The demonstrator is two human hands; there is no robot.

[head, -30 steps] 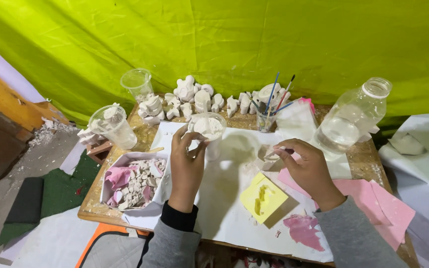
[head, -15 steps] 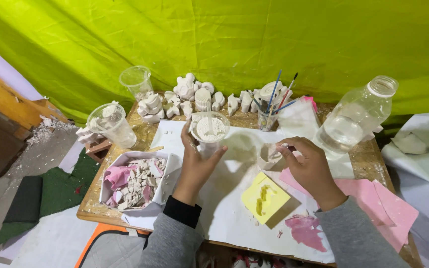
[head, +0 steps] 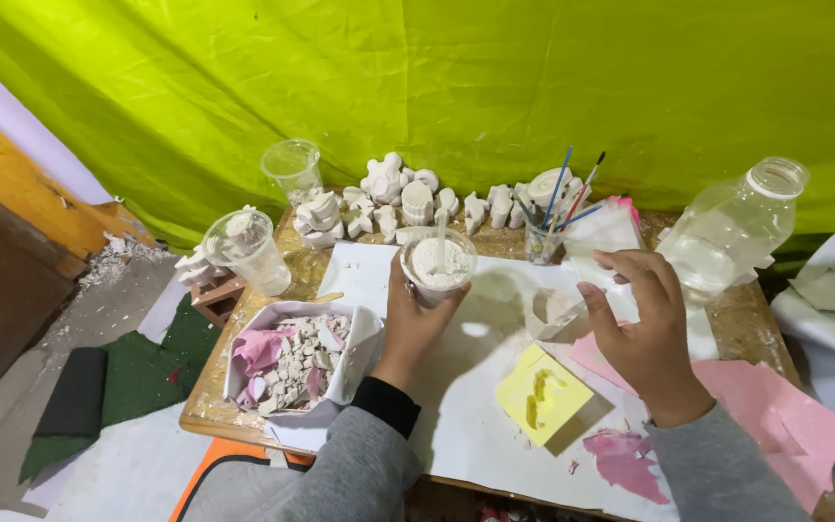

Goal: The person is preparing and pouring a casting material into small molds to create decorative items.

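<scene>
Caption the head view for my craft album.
Left hand holds a cup of white powder; right hand hovers beside a yellow mould.

Clear plastic cup (head: 437,274), matt white powder (head: 440,261)

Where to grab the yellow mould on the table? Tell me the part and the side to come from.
Take the yellow mould by its two opposite outer edges, coming straight down from above. It lies flat on the white sheet, a low square block with its cavity facing up, so only the sides give a grip. The right hand hovers nearest; the left hand holds a cup.
</scene>
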